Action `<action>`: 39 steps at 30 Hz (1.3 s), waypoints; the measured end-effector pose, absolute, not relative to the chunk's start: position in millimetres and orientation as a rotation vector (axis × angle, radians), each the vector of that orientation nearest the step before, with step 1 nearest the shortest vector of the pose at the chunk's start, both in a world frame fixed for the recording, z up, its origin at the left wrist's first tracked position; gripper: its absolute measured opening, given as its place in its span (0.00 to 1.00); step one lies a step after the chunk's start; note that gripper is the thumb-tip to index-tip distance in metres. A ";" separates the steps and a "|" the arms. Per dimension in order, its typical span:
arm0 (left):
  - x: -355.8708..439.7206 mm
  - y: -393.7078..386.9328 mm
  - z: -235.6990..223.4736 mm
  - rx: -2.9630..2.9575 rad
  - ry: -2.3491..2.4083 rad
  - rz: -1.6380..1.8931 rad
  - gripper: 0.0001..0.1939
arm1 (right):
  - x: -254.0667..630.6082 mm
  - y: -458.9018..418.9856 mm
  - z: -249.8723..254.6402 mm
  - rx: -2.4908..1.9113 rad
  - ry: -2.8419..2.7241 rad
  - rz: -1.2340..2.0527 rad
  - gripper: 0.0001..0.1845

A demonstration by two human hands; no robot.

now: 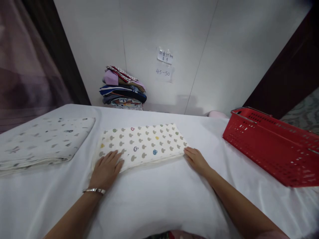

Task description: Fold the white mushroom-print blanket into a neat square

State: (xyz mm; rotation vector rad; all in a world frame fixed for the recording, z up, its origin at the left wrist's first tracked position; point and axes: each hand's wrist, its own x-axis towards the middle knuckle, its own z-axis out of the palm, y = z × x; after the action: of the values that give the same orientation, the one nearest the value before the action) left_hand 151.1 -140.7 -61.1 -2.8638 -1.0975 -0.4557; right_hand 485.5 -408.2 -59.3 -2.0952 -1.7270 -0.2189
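Two flattened hands [106, 171] [198, 162] touch mushroom-print cloth [147, 142], white-draped surface [204, 132]; red basket [269, 144], pale panelled wall [154, 26] behind

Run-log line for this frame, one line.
left hand: flat on mushroom cloth, near left corner | right hand: fingertips at its near right corner | left side: second cloth | right side: basket | by wall: fabric pile

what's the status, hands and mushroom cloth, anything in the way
Left hand on mushroom cloth, near-left corner; right hand touching near-right corner. Cloth folded, flat. Red basket at right, not blocking.
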 end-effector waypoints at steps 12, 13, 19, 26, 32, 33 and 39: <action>150.4 -138.0 -62.7 -2.889 -1.076 -0.498 0.26 | 510.7 -411.1 -64.8 -2.080 -1.075 0.041 0.15; 150.5 -137.9 -62.7 -2.891 -1.076 -0.499 0.26 | 510.0 -409.5 -64.4 -2.080 -1.076 0.053 0.15; 151.7 -137.6 -61.4 -2.897 -1.106 -0.456 0.27 | 508.8 -401.7 -58.0 -2.086 -1.106 0.074 0.16; 151.5 -140.2 -58.6 -2.915 -1.133 -0.484 0.26 | 508.7 -394.6 -52.8 -2.142 -1.075 -0.038 0.14; 151.4 -138.1 -60.8 -2.908 -1.116 -0.477 0.26 | 500.4 -392.7 -54.6 -2.267 -1.086 -0.147 0.13; 151.3 -137.8 -61.2 -2.907 -1.115 -0.477 0.26 | 499.0 -393.0 -55.8 -2.283 -1.092 -0.153 0.13; 150.3 -141.1 -60.5 -2.903 -1.125 -0.495 0.24 | 496.0 -399.2 -61.3 -2.326 -1.164 -0.208 0.14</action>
State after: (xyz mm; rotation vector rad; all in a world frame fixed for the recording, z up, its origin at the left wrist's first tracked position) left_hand 150.3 -141.1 -60.5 -2.9026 -1.1245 -0.4952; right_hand 496.0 -399.2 -61.3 -2.3261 -1.1635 -0.2078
